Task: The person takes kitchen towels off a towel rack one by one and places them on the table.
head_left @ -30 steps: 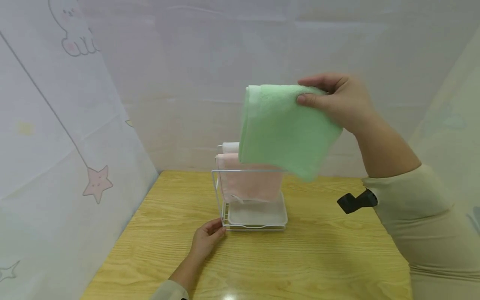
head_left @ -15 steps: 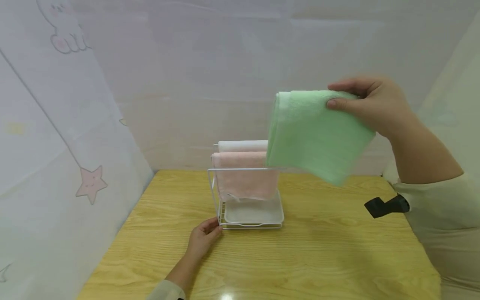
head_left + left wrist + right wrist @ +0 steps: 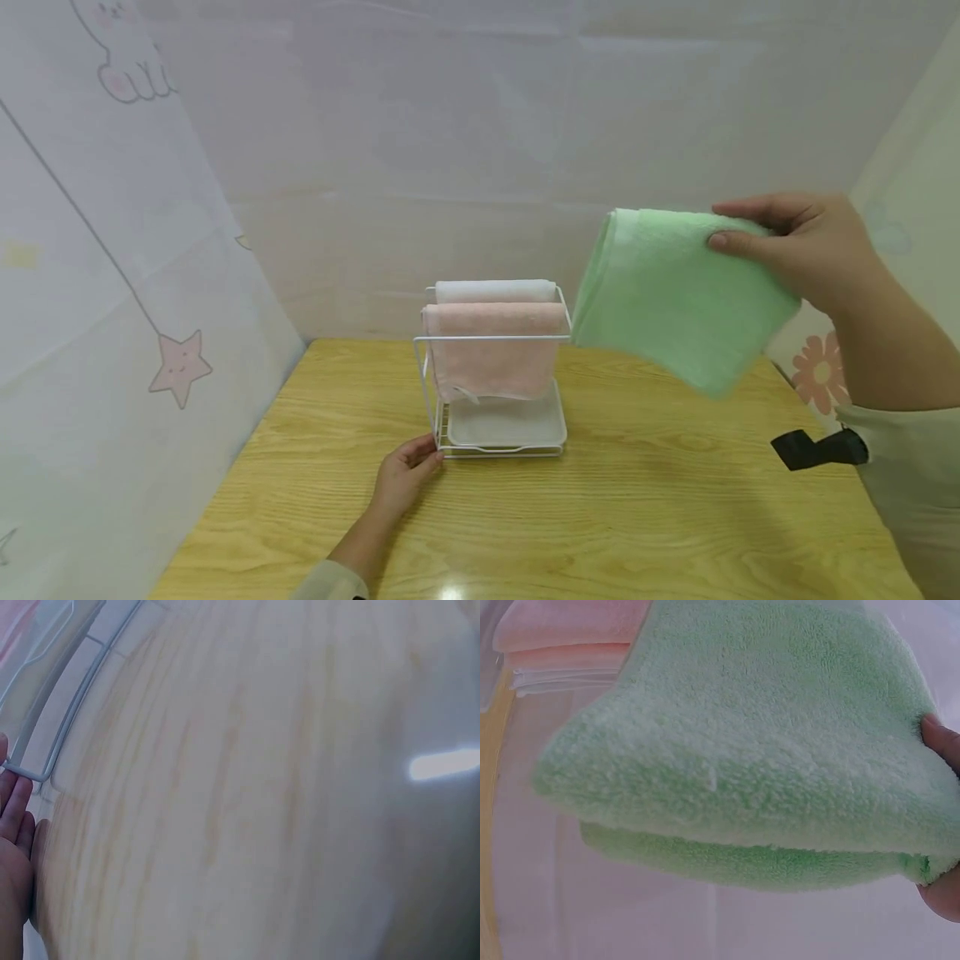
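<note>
A folded green towel (image 3: pixel 686 292) hangs in the air right of the white wire rack (image 3: pixel 491 337); my right hand (image 3: pixel 813 250) pinches its upper edge between thumb and fingers. In the right wrist view the towel (image 3: pixel 757 742) fills most of the picture, its fold facing the camera. My left hand (image 3: pixel 405 475) grips the rack's front left bottom corner, thumb in front. At the left edge of the left wrist view, fingers (image 3: pixel 13 814) touch that wire corner. Over the rack's bars hang a pink towel (image 3: pixel 495 354) and, behind it, a white towel (image 3: pixel 495 290).
A white tray (image 3: pixel 506 425) sits in the bottom of the rack. The rack stands on a wood-grain table (image 3: pixel 637 500). Pale cloth walls with printed figures, among them a pink star (image 3: pixel 180 367) and a flower (image 3: pixel 821 372), surround the table.
My right hand has carried the green towel rightward and somewhat lower, away from in front of the rack, uncovering the white and pink towels. The left hand keeps its hold on the rack.
</note>
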Available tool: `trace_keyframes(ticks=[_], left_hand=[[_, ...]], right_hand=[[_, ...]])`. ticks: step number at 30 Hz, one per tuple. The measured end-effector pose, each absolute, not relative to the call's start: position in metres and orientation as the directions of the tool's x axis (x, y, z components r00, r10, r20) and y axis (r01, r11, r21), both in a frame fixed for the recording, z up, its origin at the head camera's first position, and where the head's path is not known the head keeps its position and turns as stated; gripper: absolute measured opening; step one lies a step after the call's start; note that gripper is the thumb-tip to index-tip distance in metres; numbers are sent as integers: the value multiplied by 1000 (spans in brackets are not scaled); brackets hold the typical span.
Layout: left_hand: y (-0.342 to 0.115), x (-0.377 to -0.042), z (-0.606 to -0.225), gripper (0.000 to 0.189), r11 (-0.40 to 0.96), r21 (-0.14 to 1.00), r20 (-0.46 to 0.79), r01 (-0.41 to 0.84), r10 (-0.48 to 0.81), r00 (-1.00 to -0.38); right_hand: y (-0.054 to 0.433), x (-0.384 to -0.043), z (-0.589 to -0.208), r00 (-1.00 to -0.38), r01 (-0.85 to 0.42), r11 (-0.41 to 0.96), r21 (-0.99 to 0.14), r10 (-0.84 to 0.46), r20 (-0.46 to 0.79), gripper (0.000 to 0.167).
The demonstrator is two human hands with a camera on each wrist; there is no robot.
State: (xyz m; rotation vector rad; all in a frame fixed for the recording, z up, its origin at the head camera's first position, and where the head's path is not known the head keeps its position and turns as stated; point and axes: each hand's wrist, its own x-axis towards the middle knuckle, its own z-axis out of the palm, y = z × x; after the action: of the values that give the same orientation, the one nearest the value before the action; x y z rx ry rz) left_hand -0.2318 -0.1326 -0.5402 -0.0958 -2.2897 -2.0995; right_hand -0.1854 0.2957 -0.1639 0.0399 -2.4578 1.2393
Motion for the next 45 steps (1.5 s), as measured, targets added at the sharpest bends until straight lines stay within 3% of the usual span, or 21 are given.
trace_keyframes(ticks=[15,24,30,35,45], left_hand=[[-131,-229,-539,36,93,989,113,115,26,-993],[-132,-229,-539,34,111,987,110,113,28,-993],[-133,-228,-537,36,110,991,73,76,29,-997],[-133,-227,-537,36,124,991,56,59,28,-998],[-132,-227,-536,36,110,991,75,77,22,-997]], right_hand=[[313,-178,-209,-954,-76,650,-756,174,245,29],[317,-177,-242,-975,-23,608,-794,163,153,46],[317,-178,-260,-969,-60,691,-720,132,208,47],[316,-180,-276,-972,-79,662,-745,114,204,43],[313,-181,-303,-977,-74,662,-746,101,186,52]])
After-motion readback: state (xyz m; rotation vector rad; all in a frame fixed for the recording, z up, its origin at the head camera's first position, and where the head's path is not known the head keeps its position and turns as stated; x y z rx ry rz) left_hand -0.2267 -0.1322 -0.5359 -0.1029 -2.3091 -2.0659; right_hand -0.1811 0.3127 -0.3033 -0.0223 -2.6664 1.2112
